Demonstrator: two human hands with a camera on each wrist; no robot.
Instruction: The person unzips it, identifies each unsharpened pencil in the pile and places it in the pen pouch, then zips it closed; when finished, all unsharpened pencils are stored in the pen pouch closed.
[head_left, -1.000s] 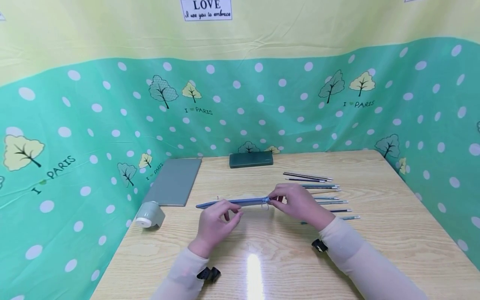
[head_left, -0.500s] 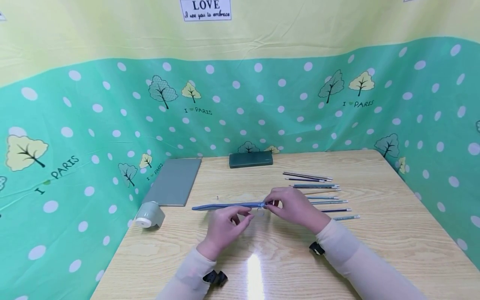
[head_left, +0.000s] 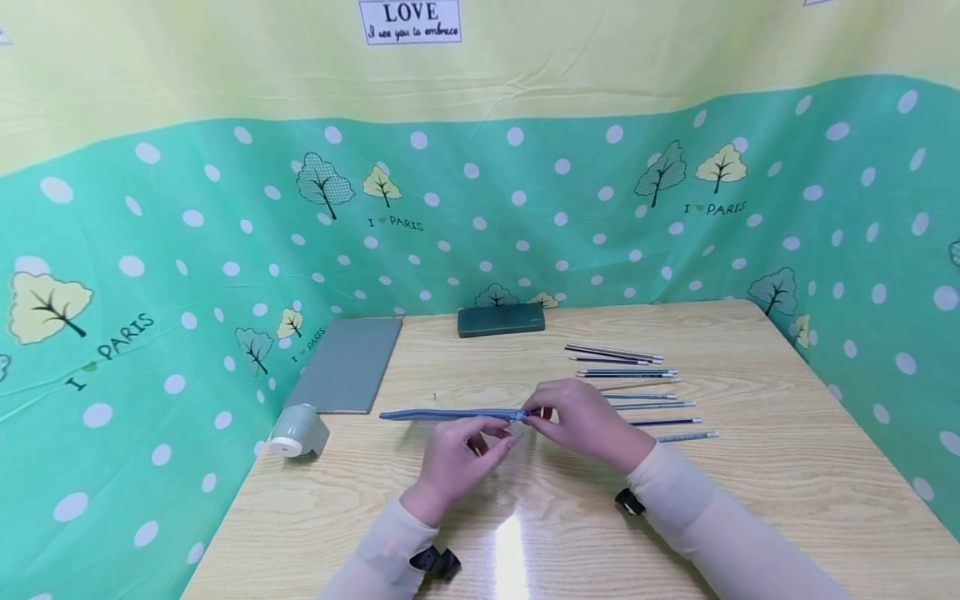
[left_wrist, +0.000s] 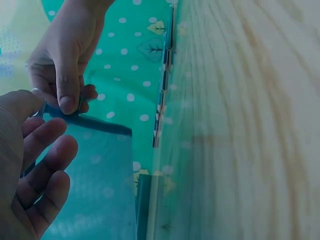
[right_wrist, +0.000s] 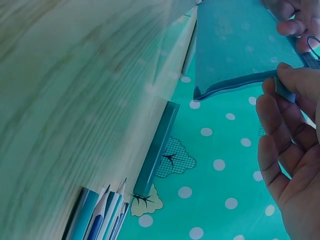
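Note:
A blue mesh zipper pouch [head_left: 442,414] is held up above the table, nearly edge-on in the head view. Its see-through side [right_wrist: 240,42] shows in the right wrist view. My right hand [head_left: 581,421] pinches a small fabric tab [right_wrist: 284,91] at the pouch's right end between thumb and index finger. Close by, a thin loop [right_wrist: 314,45] hangs from the zipper end. My left hand [head_left: 456,462] is right at that loop, thumb and index finger slightly apart, other fingers loosely bent [left_wrist: 55,155]. Whether its fingertips touch the loop is unclear.
Several pencils [head_left: 626,374] lie in a loose row on the right of the table. A dark green case [head_left: 501,320] sits at the back edge. To the left are a grey board [head_left: 348,367] and a grey-green device with a white end [head_left: 302,431]. Patterned cloth [head_left: 487,192] surrounds the table.
My right hand and the pouch have shifted left and slightly nearer to me. My left hand has moved right, from beside the pouch's middle to its zipper end.

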